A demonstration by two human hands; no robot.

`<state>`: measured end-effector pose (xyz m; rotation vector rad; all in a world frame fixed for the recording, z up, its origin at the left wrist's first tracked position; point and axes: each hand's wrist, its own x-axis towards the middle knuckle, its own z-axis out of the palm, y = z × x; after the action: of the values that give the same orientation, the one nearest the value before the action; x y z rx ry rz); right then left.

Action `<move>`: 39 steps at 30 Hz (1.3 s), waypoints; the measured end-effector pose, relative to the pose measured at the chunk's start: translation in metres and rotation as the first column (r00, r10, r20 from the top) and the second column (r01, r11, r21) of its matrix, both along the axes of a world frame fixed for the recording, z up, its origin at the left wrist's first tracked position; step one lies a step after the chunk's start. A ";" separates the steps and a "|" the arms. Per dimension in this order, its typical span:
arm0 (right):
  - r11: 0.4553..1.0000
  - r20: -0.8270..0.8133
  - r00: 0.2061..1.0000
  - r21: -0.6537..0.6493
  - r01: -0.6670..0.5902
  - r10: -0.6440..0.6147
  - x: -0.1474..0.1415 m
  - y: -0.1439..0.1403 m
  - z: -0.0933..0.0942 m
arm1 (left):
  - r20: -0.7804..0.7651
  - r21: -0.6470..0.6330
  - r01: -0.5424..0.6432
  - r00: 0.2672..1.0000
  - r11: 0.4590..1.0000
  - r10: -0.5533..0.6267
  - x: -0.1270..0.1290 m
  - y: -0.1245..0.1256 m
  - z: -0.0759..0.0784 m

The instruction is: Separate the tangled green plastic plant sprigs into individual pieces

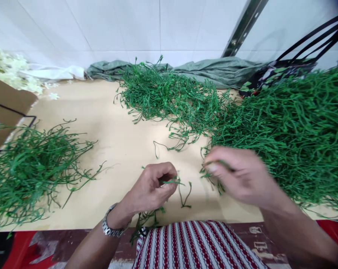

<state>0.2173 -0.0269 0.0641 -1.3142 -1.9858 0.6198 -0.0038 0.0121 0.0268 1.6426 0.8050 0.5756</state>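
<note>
Green stem (pixel 173 182) pinched in left hand (pixel 150 186); blurred right hand (pixel 237 175) nips another sprig (pixel 218 163) from the pile (pixel 292 130) — joining them looks next, needing steady alignment.

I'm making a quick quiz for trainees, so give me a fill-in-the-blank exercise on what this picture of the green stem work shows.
1. The left hand pinches a thin ____ plastic stem.
2. The left wrist wears a metal ____.
3. The blurred right hand is at the edge of the biggest stem pile, on the table's ____ side.
4. The cloth at the bottom edge is ____ in red and white.

Missing words: green; watch; right; striped
</note>
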 end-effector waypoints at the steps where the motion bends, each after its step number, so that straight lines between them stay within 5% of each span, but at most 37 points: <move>1: 0.992 0.026 0.994 -0.072 -0.101 0.103 -0.007 0.002 -0.005 | 0.029 -0.067 -0.016 0.999 0.998 0.018 0.002 0.003 -0.001; 3: 0.981 -0.003 0.989 -0.123 -0.148 0.149 -0.023 0.005 -0.019 | 0.095 -0.192 -0.068 0.992 0.979 0.087 0.007 0.006 -0.004; 10: 0.996 -0.039 0.999 -0.090 -0.015 0.012 -0.042 0.004 -0.043 | 0.302 -0.458 -0.138 0.905 0.878 0.300 0.015 0.005 -0.023; 16: 0.962 0.238 0.958 -0.256 -0.097 0.160 -0.042 -0.003 -0.059 | 0.290 -0.545 -0.239 0.846 0.804 0.448 0.012 0.004 -0.029; 20: 0.973 0.317 0.928 -0.180 -0.144 0.196 -0.038 -0.005 -0.063 | 0.296 -0.519 -0.259 0.840 0.815 0.455 0.009 0.006 -0.030; 25: 0.986 0.014 0.999 -0.165 -0.037 0.040 -0.039 0.004 -0.050 | 0.301 -0.537 -0.238 0.842 0.809 0.448 0.012 0.003 -0.029; 30: 0.989 -0.168 0.984 -0.124 -0.083 0.062 -0.058 0.006 -0.055 | 0.286 -0.525 -0.238 0.855 0.817 0.432 0.016 -0.003 -0.025; 35: 0.996 0.090 0.995 -0.083 -0.043 0.050 -0.054 0.004 -0.061 | 0.069 -0.220 -0.308 0.942 0.926 0.329 0.009 -0.003 -0.011; 39: 0.986 0.323 0.932 -0.048 -0.159 0.166 -0.050 0.004 -0.059 | -0.030 -0.141 -0.165 0.986 0.976 0.163 0.006 0.002 -0.009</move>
<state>0.1677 -0.0232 0.0052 -1.3429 -2.3826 0.5256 0.0020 0.0140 0.0181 1.4608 0.9797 0.6049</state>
